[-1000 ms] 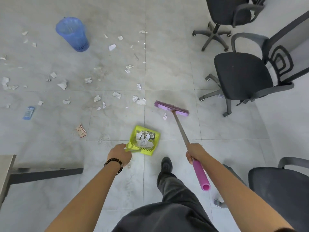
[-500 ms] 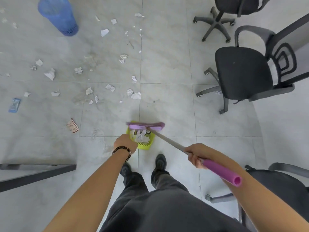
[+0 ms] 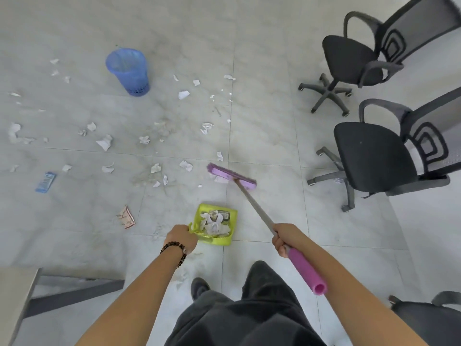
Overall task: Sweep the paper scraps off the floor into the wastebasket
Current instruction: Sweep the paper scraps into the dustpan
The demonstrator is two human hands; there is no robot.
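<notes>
- Paper scraps [image 3: 183,94] lie scattered over the grey tiled floor [image 3: 269,136], ahead of the left hand [image 3: 182,237] and out to its left. Most lie between that hand and the wastebasket [image 3: 128,71].
- The blue wastebasket stands upright, well ahead of the left hand and a little to its left, apart from both hands.
- The left hand, a beaded bracelet [image 3: 175,248] at its wrist, curls around the handle of a lime-green dustpan [image 3: 233,221]. The pan extends just ahead and to the right of the hand and holds a heap of crumpled paper [image 3: 214,224].
- The right hand [image 3: 287,237] grips the broom [image 3: 252,203] where the grey shaft meets the purple sleeve, and the sleeve's end juts back past the wrist.
- The broom's purple head [image 3: 232,176] sits ahead and to the left of the right hand, beyond the dustpan. One white scrap [image 3: 220,179] lies against its bristles.
- A blue packet [image 3: 45,182] and a red-printed wrapper [image 3: 126,217] lie to the left of the left hand, the wrapper nearer.
- Two black office chairs [image 3: 374,156] stand ahead and to the right of the right hand.
- A tabletop corner [image 3: 15,295] shows behind and to the left of the left hand.
</notes>
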